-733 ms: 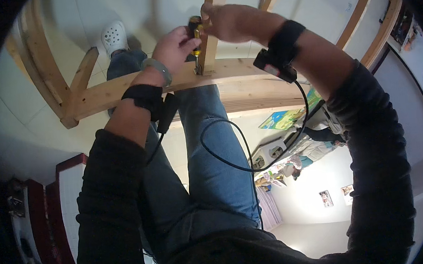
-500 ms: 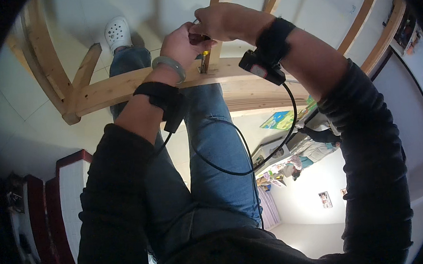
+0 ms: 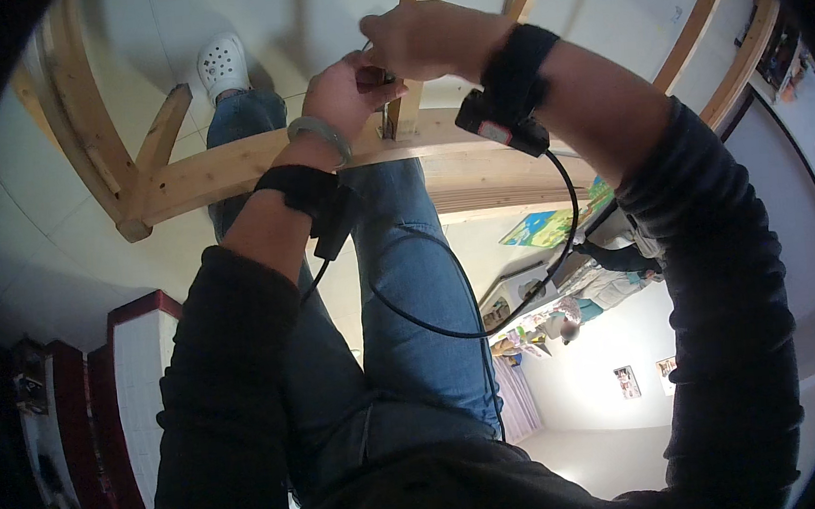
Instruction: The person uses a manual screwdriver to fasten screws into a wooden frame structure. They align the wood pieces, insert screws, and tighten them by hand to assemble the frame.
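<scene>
My left hand point(image 3: 342, 97), with a pale bangle at its wrist, is closed, its thumb and fingers pinched around something small and dark. Right against it, my right hand point(image 3: 429, 40) has its fingers curled in; a thin strand shows by its fingertips. What either hand holds is mostly hidden by the fingers. Just beneath them, a small metal piece point(image 3: 385, 122) sits on the wooden beam point(image 3: 219, 167), beside an upright wooden post point(image 3: 408, 109).
My leg in jeans point(image 3: 397, 246) is under the beam, and a white clog point(image 3: 222, 66) stands beyond it. A black cable point(image 3: 433, 330) loops from my right wrist strap. Slanted wooden slats point(image 3: 695, 16) rise at right. A dark red-edged white cabinet point(image 3: 144, 371) stands at lower left.
Both hands have shifted slightly left, and my right wrist has turned a little. The yellow bit seen under the fingers before is now out of sight.
</scene>
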{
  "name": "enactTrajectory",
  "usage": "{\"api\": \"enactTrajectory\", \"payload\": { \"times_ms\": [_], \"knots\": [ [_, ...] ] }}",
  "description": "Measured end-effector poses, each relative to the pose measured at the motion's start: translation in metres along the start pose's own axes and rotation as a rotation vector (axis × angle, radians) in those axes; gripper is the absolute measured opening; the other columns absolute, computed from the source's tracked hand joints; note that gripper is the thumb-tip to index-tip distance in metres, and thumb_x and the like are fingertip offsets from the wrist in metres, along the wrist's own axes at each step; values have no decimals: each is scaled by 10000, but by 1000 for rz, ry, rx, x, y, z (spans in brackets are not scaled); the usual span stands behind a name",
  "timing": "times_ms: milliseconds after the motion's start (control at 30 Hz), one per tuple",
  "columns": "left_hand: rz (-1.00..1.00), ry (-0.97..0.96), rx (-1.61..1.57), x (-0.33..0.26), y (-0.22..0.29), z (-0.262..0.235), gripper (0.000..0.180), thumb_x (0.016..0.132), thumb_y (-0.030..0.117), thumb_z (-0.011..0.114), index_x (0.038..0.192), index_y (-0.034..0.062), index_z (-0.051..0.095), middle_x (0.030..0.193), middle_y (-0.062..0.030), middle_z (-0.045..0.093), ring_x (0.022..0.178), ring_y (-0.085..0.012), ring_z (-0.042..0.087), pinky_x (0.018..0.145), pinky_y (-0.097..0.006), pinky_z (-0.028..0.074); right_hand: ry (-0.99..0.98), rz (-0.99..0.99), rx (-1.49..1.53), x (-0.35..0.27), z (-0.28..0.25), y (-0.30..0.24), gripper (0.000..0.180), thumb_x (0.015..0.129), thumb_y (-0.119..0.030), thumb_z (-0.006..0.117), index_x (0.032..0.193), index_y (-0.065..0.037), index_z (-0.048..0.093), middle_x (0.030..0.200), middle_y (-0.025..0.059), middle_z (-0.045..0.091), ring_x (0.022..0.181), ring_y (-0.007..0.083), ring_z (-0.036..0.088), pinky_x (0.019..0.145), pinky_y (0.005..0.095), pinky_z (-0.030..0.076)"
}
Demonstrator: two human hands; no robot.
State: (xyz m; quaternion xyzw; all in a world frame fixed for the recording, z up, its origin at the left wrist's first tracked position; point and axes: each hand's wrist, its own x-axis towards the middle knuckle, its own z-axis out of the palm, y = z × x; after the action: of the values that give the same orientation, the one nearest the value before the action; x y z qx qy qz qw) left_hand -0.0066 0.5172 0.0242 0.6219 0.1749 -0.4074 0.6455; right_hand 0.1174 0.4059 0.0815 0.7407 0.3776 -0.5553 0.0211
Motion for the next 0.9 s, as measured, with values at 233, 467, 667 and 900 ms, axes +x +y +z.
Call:
{"api": "enactTrajectory", "payload": {
  "times_ms": [233, 467, 667, 900],
  "knots": [
    [142, -142, -74, 1, -7, -14, 338, 816, 139, 703, 1092, 1, 565, 959, -93, 672, 914, -175, 649, 851, -296, 503, -99, -36, 347, 5, -3, 3, 178, 892, -144, 547, 1037, -50, 503, 877, 168, 613, 813, 304, 637, 701, 377, 504],
    [100, 12, -49, -2, 2, 1, 292, 846, 126, 667, 1087, -6, 565, 991, -101, 672, 928, -186, 646, 844, -301, 504, 64, -82, 30, 3, 6, 8, 132, 864, -85, 579, 976, -31, 537, 904, 156, 622, 851, 306, 633, 707, 361, 506],
    [74, -54, -12, -3, -2, -3, 329, 820, 217, 704, 1048, 10, 587, 966, -108, 672, 894, -221, 653, 815, -326, 507, -41, -54, 421, 3, 2, 2, 206, 896, -222, 576, 996, -44, 548, 931, 166, 620, 903, 334, 620, 768, 396, 480],
    [178, 227, 114, -13, -4, -2, 326, 825, 226, 695, 1070, 38, 590, 927, -91, 671, 871, -204, 648, 794, -317, 505, 28, -52, 285, 2, 2, 3, 245, 950, -254, 465, 957, -26, 555, 915, 186, 599, 828, 347, 626, 733, 405, 479]
  ]
}}
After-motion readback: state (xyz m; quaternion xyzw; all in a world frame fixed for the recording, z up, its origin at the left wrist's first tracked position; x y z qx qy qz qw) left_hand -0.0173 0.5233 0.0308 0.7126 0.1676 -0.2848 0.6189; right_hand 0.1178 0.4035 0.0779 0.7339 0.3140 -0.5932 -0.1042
